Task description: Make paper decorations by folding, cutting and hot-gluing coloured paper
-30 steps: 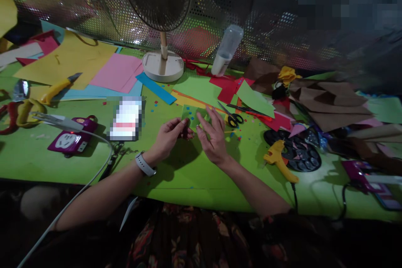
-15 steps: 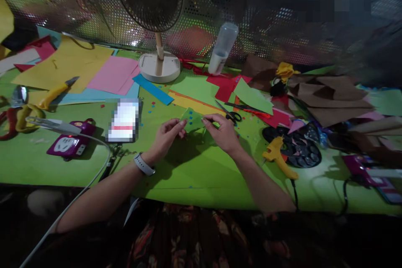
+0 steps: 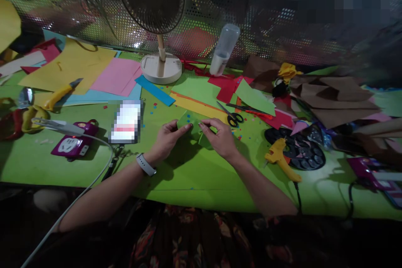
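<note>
A small folded piece of green paper (image 3: 191, 123) is held just above the green table (image 3: 194, 176) in front of me. My left hand (image 3: 168, 138), with a white watch on its wrist, pinches the paper's left side. From the right, my right hand (image 3: 221, 136) closes its fingers on the same piece. Both hands meet at the paper, thumbs and fingertips pressed on it.
Black-handled scissors (image 3: 230, 115) lie just beyond my right hand. A yellow glue gun (image 3: 281, 159) and a dark round tray (image 3: 298, 148) sit to the right. A fan (image 3: 157, 21), a white bottle (image 3: 223, 50), coloured paper sheets (image 3: 94, 71), a yellow knife (image 3: 61, 92) and a purple power socket (image 3: 72, 144) surround the spot.
My right hand went from spread flat over the paper to pinching it. The green piece was lifted and turned between both hands, then brought lower and closer together.
</note>
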The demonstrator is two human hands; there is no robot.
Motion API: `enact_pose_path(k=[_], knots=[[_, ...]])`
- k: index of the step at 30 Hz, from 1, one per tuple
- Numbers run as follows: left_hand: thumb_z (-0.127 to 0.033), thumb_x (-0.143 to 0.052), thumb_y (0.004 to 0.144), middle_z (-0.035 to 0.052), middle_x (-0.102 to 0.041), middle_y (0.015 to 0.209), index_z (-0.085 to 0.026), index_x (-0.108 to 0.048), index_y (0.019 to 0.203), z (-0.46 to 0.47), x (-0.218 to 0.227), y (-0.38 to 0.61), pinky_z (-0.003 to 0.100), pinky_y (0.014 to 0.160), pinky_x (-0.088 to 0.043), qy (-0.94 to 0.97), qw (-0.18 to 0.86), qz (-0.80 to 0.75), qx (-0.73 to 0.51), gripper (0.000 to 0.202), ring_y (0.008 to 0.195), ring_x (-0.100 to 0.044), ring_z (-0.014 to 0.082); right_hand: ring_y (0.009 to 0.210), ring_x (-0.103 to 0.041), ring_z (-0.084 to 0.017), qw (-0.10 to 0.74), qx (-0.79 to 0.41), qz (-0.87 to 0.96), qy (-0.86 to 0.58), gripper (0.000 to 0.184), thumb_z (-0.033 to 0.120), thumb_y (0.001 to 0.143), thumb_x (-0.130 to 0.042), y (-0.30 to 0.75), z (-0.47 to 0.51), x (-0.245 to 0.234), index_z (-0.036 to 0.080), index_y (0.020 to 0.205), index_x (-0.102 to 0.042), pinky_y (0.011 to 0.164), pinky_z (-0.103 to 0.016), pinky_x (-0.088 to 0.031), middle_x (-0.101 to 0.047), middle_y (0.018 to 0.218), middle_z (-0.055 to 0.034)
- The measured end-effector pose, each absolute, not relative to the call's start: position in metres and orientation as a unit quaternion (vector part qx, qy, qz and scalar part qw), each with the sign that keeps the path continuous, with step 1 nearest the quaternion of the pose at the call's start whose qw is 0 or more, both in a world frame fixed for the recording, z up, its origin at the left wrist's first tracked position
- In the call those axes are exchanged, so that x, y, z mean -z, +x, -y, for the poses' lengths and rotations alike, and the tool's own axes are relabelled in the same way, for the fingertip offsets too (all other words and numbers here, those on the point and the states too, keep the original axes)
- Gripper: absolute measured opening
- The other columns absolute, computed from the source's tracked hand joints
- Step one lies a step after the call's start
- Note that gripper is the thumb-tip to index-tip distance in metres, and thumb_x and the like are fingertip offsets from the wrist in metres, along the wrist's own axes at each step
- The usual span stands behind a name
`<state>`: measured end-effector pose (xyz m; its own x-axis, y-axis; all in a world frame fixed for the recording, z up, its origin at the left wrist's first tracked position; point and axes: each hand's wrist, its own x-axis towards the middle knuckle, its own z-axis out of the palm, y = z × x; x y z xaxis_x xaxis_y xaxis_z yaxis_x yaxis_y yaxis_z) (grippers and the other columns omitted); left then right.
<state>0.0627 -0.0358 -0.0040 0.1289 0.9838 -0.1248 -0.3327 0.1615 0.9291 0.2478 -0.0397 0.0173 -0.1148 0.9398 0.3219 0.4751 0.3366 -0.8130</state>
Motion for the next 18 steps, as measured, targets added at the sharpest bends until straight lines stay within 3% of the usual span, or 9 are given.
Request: enact_pose_path(k=[10,14,18], knots=[[-0.052,-0.08,0.07,-0.0016,-0.061,0.064,-0.019,-0.068,0.072,0.0323,0.0082,0.0616,0.025,0.06,-0.048,0.376,0.64,-0.428,-0.516,0.035,0.059,-0.058,0.011,0.089,-0.068,-0.02,0.436,-0.33,0.653,-0.524,0.02,0.035,0.089,-0.064,0.2544,0.0347,-0.0184,0.019,0.095,-0.074,0.083,-0.037,-0.054,-0.075,0.096,-0.0062],[-0.043,-0.084,0.068,-0.0029,-0.058,0.063,-0.019,-0.063,0.065,0.0321,0.0109,0.0612,0.023,0.059,-0.046,0.391,0.631,-0.435,-0.51,0.033,0.058,-0.053,0.0093,0.091,-0.068,-0.02,0.431,-0.332,0.657,-0.522,0.021,0.036,0.088,-0.064,0.2532,0.0352,-0.0175,0.019,0.095,-0.074,0.085,-0.038,-0.054,-0.075,0.097,-0.0066],[-0.043,-0.081,0.073,-0.0045,-0.051,0.058,-0.017,-0.058,0.061,0.0325,0.0104,0.0598,0.02,0.052,-0.035,0.45,0.602,-0.444,-0.488,0.037,0.054,-0.043,0.0066,0.091,-0.068,-0.02,0.43,-0.323,0.666,-0.517,0.019,0.036,0.088,-0.065,0.2505,0.0366,-0.0153,0.02,0.095,-0.074,0.086,-0.037,-0.054,-0.075,0.097,-0.0061]])
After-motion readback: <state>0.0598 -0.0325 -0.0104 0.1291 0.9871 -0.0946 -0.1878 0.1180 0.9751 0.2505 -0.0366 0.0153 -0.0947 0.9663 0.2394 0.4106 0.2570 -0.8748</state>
